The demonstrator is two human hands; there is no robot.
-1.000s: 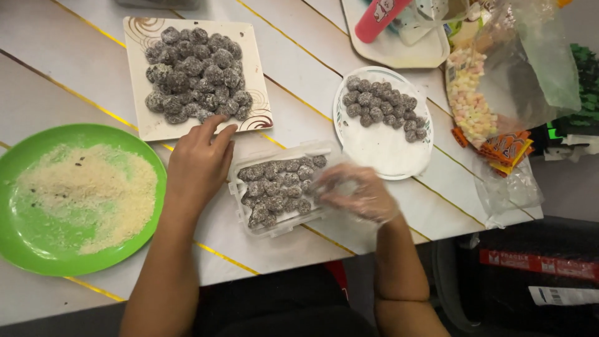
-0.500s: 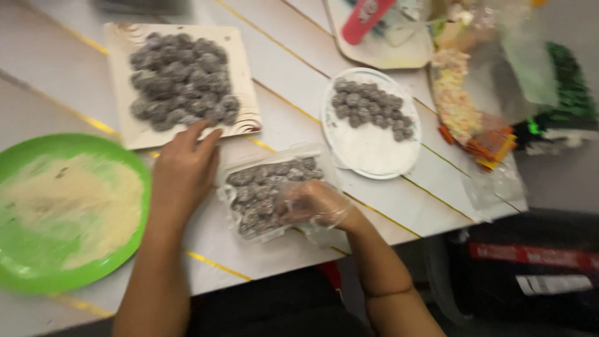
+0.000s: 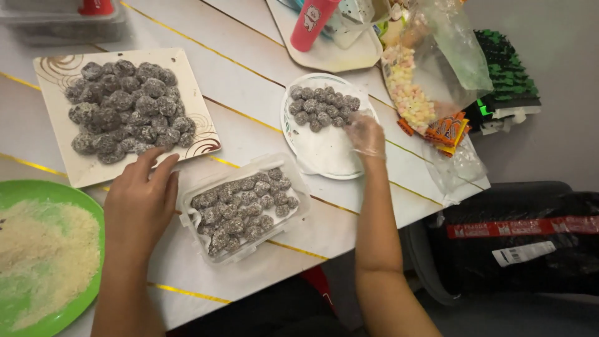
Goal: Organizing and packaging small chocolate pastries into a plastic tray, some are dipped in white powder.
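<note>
My left hand (image 3: pixel 138 201) lies flat and relaxed on the tabletop (image 3: pixel 249 125), touching the clear container (image 3: pixel 244 208) of coated balls to steady it. My gloved right hand (image 3: pixel 367 133) reaches over the round white plate (image 3: pixel 324 153), fingers loose beside its balls (image 3: pixel 323 106); I cannot tell whether it pinches one. I'd lift one ball gently, without crushing it.
</note>
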